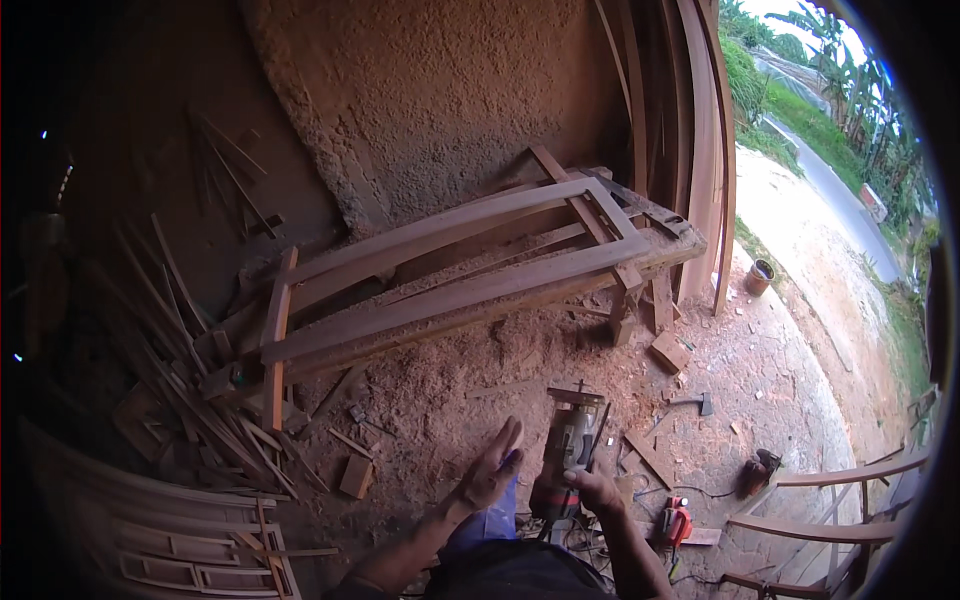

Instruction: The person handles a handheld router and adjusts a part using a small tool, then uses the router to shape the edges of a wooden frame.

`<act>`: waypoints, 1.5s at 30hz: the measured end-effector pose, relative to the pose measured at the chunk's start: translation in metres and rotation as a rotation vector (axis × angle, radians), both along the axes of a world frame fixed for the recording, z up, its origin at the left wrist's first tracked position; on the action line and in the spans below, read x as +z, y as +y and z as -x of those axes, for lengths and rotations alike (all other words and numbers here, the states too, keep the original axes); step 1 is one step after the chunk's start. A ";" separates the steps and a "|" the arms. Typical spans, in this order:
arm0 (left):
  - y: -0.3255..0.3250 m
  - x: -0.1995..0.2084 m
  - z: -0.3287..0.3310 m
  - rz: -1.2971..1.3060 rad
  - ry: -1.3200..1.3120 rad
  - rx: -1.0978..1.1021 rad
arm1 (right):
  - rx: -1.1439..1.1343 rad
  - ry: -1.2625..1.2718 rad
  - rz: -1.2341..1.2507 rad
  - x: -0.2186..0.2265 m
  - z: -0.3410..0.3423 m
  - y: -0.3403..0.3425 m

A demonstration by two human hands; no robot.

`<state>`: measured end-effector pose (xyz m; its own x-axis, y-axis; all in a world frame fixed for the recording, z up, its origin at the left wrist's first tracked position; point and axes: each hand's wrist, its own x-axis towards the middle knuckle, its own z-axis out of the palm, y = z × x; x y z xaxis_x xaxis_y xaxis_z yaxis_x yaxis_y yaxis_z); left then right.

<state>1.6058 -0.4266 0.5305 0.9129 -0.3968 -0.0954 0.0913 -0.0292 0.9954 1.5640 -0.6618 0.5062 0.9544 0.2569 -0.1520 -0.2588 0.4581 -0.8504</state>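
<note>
My right hand (pixel 597 490) is wrapped round the body of a router (pixel 572 440), a handheld power tool with a dark and red motor housing. Its base plate is turned upward, and a thin bit sticks out at the top. Just left of the router, my left hand (pixel 495 470) is raised with its fingers stretched out and nothing in it. Beyond both hands a long wooden frame (pixel 480 285) lies across a rough workbench (pixel 690 240), with wooden crosspieces under its ends.
Shavings cover the floor near the bench. A hatchet (pixel 700 403), a red power tool (pixel 677 522), another tool (pixel 760 470), cords and wood offcuts lie at right. Wood strips (pixel 200 400) pile up at left. Tall boards (pixel 700 150) lean behind the bench; a bucket (pixel 760 277) stands beyond.
</note>
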 end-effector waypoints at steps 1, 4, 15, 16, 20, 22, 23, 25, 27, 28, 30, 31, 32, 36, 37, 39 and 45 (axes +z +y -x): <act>0.009 -0.017 -0.038 0.022 -0.063 0.019 | -0.007 -0.008 0.055 -0.009 -0.019 -0.009; 0.069 -0.044 -0.186 -0.940 -0.500 0.143 | -0.158 0.017 0.048 -0.013 -0.065 -0.021; 0.150 -0.128 -0.439 -1.527 -0.529 -0.066 | -0.585 0.276 -0.034 -0.025 -0.186 -0.058; 0.151 -0.125 -0.441 -1.536 -0.532 -0.095 | -0.609 0.250 -0.027 -0.020 -0.192 -0.058; 0.146 -0.088 -0.430 -1.438 -0.555 -0.162 | -0.697 0.229 0.052 -0.013 -0.212 -0.063; 0.138 -0.056 -0.419 -1.407 -0.527 -0.227 | -0.757 0.244 0.024 -0.020 -0.212 -0.065; 0.139 -0.037 -0.413 -1.379 -0.512 -0.244 | -0.769 0.234 0.022 -0.020 -0.215 -0.064; 0.138 -0.003 -0.402 -1.315 -0.487 -0.282 | -0.828 0.241 0.046 -0.017 -0.218 -0.062; 0.134 0.048 -0.397 -1.293 -0.420 -0.299 | -0.817 0.247 0.047 -0.027 -0.217 -0.066; 0.134 0.074 -0.397 -1.264 -0.404 -0.304 | -0.811 0.250 0.050 -0.033 -0.217 -0.067; 0.133 0.127 -0.402 -1.231 -0.380 -0.325 | -0.814 0.218 0.037 -0.043 -0.218 -0.064; 0.133 0.153 -0.410 -1.223 -0.367 -0.341 | -0.809 0.209 0.038 -0.045 -0.215 -0.064; 0.130 0.176 -0.417 -1.211 -0.349 -0.359 | -0.800 0.226 0.010 -0.042 -0.211 -0.065; 0.118 0.244 -0.454 -1.274 -0.284 -0.279 | -0.789 0.269 -0.086 -0.056 -0.202 -0.068; 0.125 0.244 -0.462 -1.298 -0.446 -0.170 | -0.791 0.278 -0.103 -0.064 -0.197 -0.068; 0.148 0.236 -0.481 -1.338 -0.756 0.076 | -0.832 0.288 -0.015 -0.048 -0.209 -0.055; 0.204 0.184 -0.619 -1.412 -1.312 0.494 | -0.850 0.216 0.111 -0.033 -0.228 -0.036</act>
<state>2.2248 -0.2224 0.7141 0.6601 -0.3917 0.6410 -0.2996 -0.9198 -0.2535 1.7917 -0.6979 0.4731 0.7638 -0.5531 -0.3327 -0.0281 0.4865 -0.8732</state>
